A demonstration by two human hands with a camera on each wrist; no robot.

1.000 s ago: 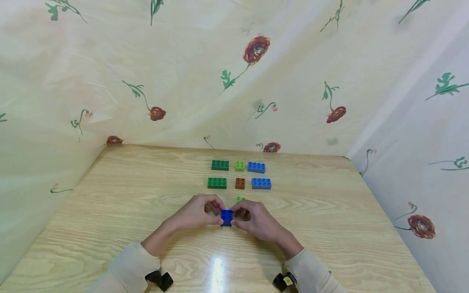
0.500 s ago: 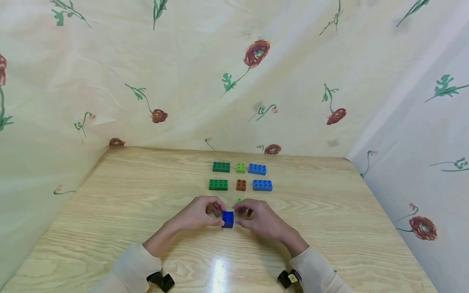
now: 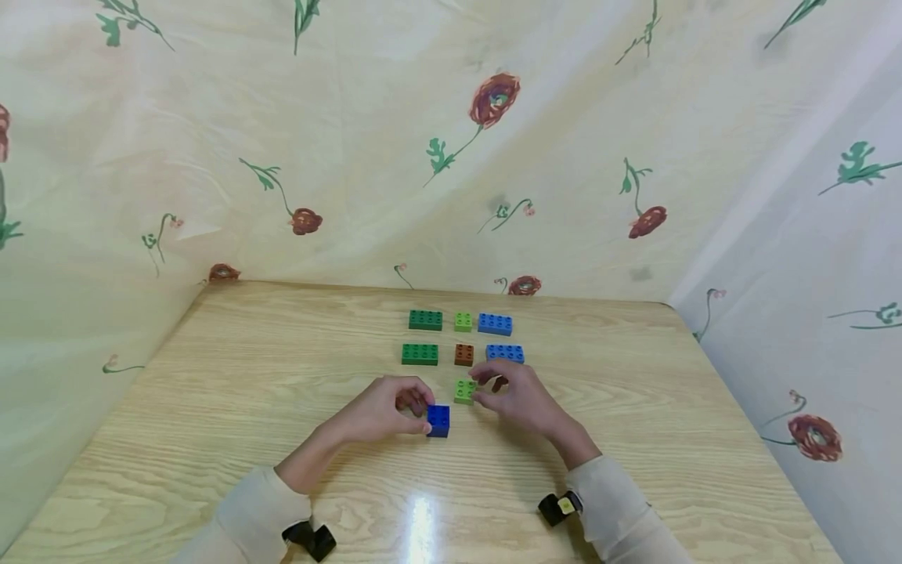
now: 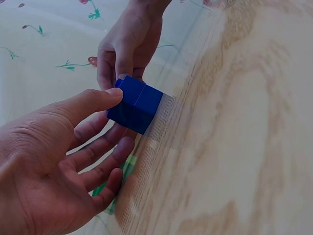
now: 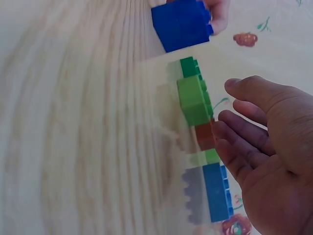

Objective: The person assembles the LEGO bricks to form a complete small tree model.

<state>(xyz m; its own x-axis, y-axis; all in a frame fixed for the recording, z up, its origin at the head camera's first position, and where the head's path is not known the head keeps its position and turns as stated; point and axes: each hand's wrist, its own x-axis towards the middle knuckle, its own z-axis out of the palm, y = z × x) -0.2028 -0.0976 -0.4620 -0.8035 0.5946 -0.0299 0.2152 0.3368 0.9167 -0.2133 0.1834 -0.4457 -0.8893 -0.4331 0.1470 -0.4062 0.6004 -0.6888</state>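
Observation:
My left hand point(image 3: 384, 411) pinches a small dark blue stack of toy building bricks point(image 3: 438, 423) between thumb and fingers. A seam shows across the blue stack point(image 4: 135, 103) in the left wrist view, and its studs face up in the head view. Just beyond it lies a light green four-stud brick point(image 3: 463, 393). My right hand point(image 3: 520, 395) is at that green brick's right side, thumb and fingers parted. In the right wrist view, the right hand's fingers point(image 5: 244, 137) are loosely bent with nothing between them, beside the light green brick point(image 5: 192, 100).
Behind lie two rows of bricks: dark green point(image 3: 420, 355), brown point(image 3: 463, 355) and blue point(image 3: 499, 352) in the nearer one, dark green point(image 3: 426, 319), light green point(image 3: 463, 322) and blue point(image 3: 495, 324) in the farther. A flowered cloth point(image 3: 352, 157) hangs around the wooden table point(image 3: 247, 376).
My right hand has let go of the blue stack and moved away to the right and forward, uncovering the light green brick. The left hand keeps hold of the stack in nearly the same place.

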